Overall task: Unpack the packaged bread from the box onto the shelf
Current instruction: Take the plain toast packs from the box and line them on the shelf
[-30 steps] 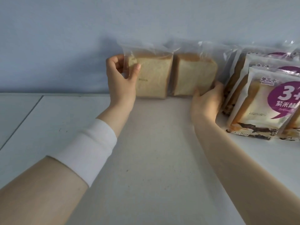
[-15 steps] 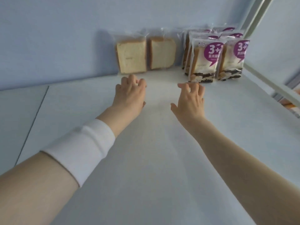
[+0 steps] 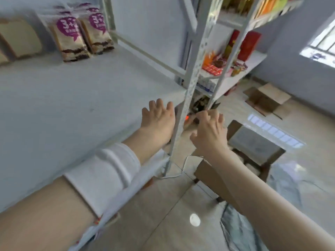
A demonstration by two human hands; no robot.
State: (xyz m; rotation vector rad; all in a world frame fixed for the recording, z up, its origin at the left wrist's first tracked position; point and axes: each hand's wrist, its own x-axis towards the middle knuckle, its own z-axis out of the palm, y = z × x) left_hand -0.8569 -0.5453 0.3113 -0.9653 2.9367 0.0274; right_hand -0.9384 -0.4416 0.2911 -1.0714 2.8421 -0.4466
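left hand [image 3: 158, 121]: empty, fingers loosely spread, above the front edge of the white shelf board [image 3: 72, 98].
right hand [image 3: 210, 132]: empty, fingers relaxed, off the shelf, just right of the perforated white metal post [image 3: 192, 82].
bread: clear-bagged plain sliced bread [image 3: 20, 40] and purple-labelled bread packs [image 3: 71, 38] stand upright at the shelf's back.
box: open brown cardboard box [image 3: 204, 174] on the floor below the right forearm.

Plain bread packs [image 3: 20, 39] cut off at left edge. Box [image 3: 205, 175] partly behind right forearm [image 3: 253, 187]. Far rack goods [image 3: 215, 64] too blurred to name.
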